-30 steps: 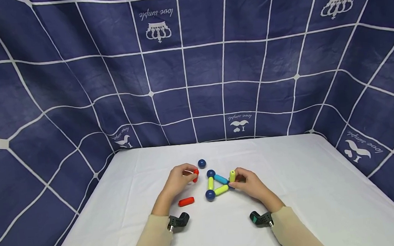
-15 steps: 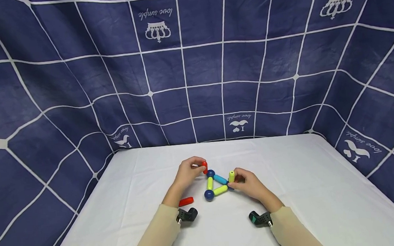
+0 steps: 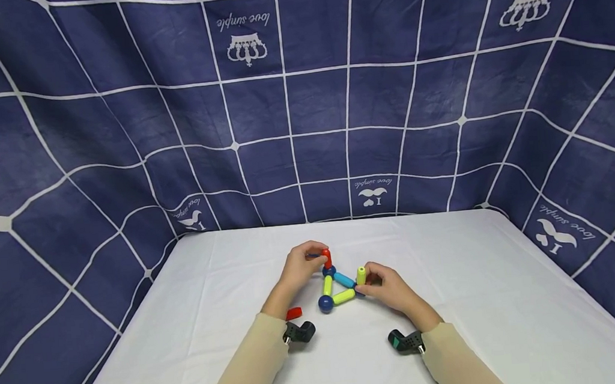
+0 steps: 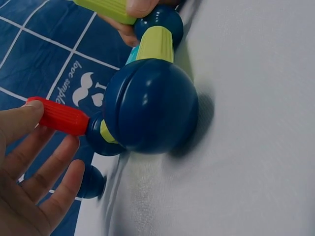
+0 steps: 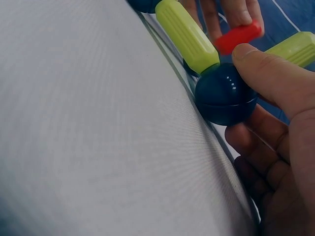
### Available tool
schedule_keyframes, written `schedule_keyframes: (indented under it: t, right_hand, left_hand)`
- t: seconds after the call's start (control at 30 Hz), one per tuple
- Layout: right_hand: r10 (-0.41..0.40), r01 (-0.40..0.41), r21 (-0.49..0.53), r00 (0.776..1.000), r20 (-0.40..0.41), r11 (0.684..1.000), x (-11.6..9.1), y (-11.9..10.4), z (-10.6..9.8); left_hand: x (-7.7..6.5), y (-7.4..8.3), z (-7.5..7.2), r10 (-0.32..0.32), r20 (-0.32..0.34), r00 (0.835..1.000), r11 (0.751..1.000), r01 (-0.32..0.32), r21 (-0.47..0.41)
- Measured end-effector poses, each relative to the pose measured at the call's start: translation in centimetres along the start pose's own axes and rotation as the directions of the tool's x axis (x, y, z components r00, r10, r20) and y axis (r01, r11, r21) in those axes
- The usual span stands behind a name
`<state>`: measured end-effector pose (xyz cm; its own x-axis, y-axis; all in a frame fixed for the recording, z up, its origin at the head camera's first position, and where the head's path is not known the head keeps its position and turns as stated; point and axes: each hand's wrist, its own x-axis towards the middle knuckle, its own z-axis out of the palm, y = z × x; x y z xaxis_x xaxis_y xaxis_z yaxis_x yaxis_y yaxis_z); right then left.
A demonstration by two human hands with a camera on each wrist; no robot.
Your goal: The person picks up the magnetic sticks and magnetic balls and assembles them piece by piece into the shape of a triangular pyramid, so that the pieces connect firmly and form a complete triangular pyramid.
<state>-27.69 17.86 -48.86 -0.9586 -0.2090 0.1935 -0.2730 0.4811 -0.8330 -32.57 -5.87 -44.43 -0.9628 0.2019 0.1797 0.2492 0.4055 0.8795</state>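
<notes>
A triangle of magnetic rods and balls lies on the table: two yellow-green rods (image 3: pixel 344 297), a light-blue rod (image 3: pixel 344 280) and dark-blue balls at the corners, the nearest ball (image 3: pixel 325 303) being untouched. My left hand (image 3: pixel 298 269) pinches a red magnetic rod (image 4: pixel 61 116) between thumb and fingertips. The rod stands upright, its lower end against the far corner ball (image 3: pixel 329 271). At the right corner, my right hand (image 3: pixel 388 287) grips the dark-blue ball (image 5: pixel 224 101) with thumb and fingers. Another yellow-green rod (image 3: pixel 361 276) stands upright on that ball.
A second red rod (image 3: pixel 294 313) lies beside the left wrist, partly covered by the arm. A loose dark-blue ball (image 4: pixel 92 183) sits behind the left hand. The white-covered table (image 3: pixel 457 301) ends at a navy checked curtain (image 3: pixel 321 155).
My left hand has carried the red rod right, from left of the triangle onto its far corner ball. The right hand has stayed at its corner. The loose ball is now mostly behind the left hand.
</notes>
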Motion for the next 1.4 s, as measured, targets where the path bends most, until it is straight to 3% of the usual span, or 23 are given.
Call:
schedule_keyframes:
  t: [0.57, 1.0, 1.17, 1.4]
  right_hand:
    - [-0.005, 0.005, -0.016, 1.0, 0.016, 1.0, 0.1, 0.3, 0.3]
    - [-0.02, 0.02, -0.006, 1.0, -0.005, 1.0, 0.0, 0.2, 0.4]
    - [-0.014, 0.014, -0.024, 1.0, -0.017, 1.0, 0.0, 0.2, 0.4]
    - [0.012, -0.014, -0.042, 0.999, -0.041, 0.999, 0.0, 0.1, 0.2]
  left_hand:
    - [-1.2, -0.6, -0.3, -0.019, 0.048, 0.999, 0.999, 0.017, 0.033]
    - [-4.1, -1.3, -2.8, -0.034, 0.127, 0.991, 0.983, 0.011, 0.181]
    - [-4.8, -1.5, -4.1, -0.048, 0.198, 0.979, 0.974, 0.002, 0.227]
    - [-5.5, -1.7, -6.0, -0.066, 0.339, 0.938, 0.964, -0.028, 0.264]
